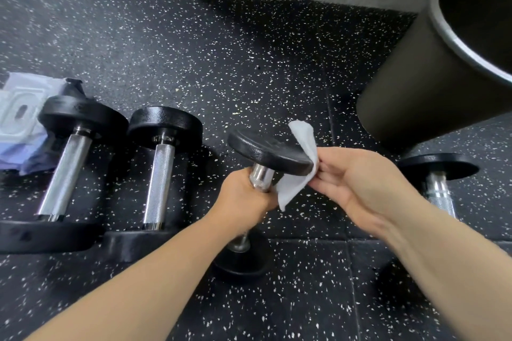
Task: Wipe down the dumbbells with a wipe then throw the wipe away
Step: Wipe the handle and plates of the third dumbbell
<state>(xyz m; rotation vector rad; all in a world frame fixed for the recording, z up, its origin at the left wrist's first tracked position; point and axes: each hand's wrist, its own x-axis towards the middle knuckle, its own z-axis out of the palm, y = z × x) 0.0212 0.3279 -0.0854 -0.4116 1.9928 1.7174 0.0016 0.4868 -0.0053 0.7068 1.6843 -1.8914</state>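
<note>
Starting from the speckled floor (249, 63), a hard landing is offered to anything dropped. The bin (415, 86) is seen at two o'clock, near the work; a light wipe tossed from here could be carried short of its rim.

Three dumbbells are laid flat: the far-left dumbbell (66, 171) and second dumbbell (159, 177) at nine o'clock, the right dumbbell (440, 188) at three o'clock, partly hidden by a forearm. Which of them are already cleaned cannot be told, so one might be skipped.

The held dumbbell (266, 152) is stood on end at centre; whether its lower plate rests on the floor cannot be told. The pack (19, 116) is wedged behind the far-left dumbbell.

The handle is gripped by the left hand (243, 196) just under the upper plate. If moisture is spread onto that smooth chrome, the weight could slip or tip.

The wipe (304, 141) is pinched by the right hand (357, 177) against the upper plate's rim. Only an edge is held, so it could be snagged on the rough casting and pulled free.
</note>
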